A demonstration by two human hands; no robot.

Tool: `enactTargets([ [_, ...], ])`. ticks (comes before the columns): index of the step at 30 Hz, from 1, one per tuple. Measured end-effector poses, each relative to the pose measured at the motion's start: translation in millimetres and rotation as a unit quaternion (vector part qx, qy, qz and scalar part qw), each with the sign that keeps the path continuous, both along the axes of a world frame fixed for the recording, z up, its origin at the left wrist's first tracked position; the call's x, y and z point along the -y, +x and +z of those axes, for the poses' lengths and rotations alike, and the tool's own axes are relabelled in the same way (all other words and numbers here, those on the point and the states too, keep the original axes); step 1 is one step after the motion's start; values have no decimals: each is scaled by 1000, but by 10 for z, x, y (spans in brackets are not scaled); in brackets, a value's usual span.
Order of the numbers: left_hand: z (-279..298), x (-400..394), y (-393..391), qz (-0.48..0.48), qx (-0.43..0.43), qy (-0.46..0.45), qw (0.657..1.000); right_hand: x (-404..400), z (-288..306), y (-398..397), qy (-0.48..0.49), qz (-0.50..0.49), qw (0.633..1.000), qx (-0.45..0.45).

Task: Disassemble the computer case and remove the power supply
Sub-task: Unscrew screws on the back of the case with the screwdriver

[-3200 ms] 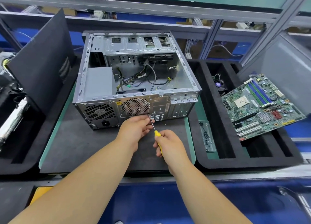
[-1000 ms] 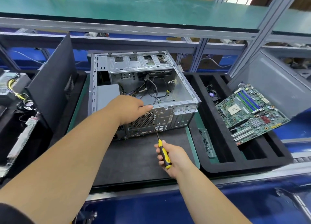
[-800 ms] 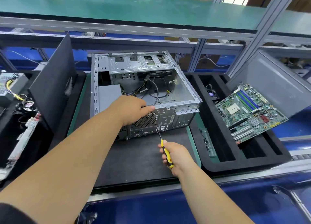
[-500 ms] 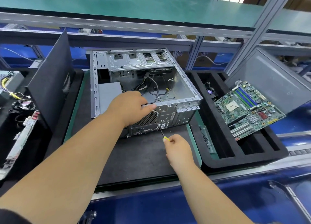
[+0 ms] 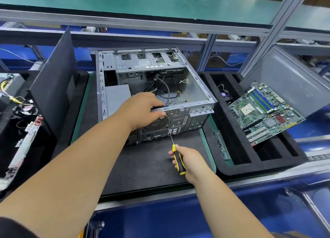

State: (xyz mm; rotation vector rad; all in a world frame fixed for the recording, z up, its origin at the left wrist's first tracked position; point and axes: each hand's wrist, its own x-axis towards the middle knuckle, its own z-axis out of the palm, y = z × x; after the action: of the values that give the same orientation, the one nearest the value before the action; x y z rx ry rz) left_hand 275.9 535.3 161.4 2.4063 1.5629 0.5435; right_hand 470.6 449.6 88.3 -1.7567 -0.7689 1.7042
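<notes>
We see the computer case [image 5: 157, 94] lying open side up on a dark mat [image 5: 142, 162] at the centre of the bench, rear panel facing us. The power supply [image 5: 117, 97], a grey box, sits inside at the near left corner of the case, just behind the rear panel and partly hidden by our left forearm.

Left hand [image 5: 142, 109] rests on the top edge of the rear panel, approx. above the round fan grille [image 5: 157, 122]. Its fingers [image 5: 158, 103] curl over the edge into the case and the thumb lies on the outer face by the grille, so the hand grips the panel rim; fingertips are hidden inside, so we can't tell what else they touch.

Right hand [image 5: 189, 160] is nearer to us, over the mat, closed around the yellow and black handle of a screwdriver [image 5: 175, 154]. All fingers wrap the handle tightly, no gap showing. The shaft points up and away, w/ the tip touching the rear panel just right of the grille's lower edge; the screw itself is too small to make out.

To the right, a black foam tray [image 5: 241, 168] holds a green motherboard [image 5: 264, 110] leaning tilted against a grey panel [image 5: 289, 84]. To the left, a black side panel [image 5: 55, 87] stands upright beside the case.
</notes>
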Motion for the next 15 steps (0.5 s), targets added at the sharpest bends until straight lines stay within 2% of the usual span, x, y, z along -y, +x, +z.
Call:
enactTargets([
  [2,0,2,-2,3,-8,-1,1000,4,5,26,6,8,999,-41],
  [7,16,13,0,12,-8,-6,1000,54,5,9,0,5,997,-74],
  [10,28,14,4,9,-11,-14,1000,48,-14,-26,22,-14,1000,-13],
  [15,38,20,10,9,-12,-24,1000,111,-7,-23,129,47,978,160],
])
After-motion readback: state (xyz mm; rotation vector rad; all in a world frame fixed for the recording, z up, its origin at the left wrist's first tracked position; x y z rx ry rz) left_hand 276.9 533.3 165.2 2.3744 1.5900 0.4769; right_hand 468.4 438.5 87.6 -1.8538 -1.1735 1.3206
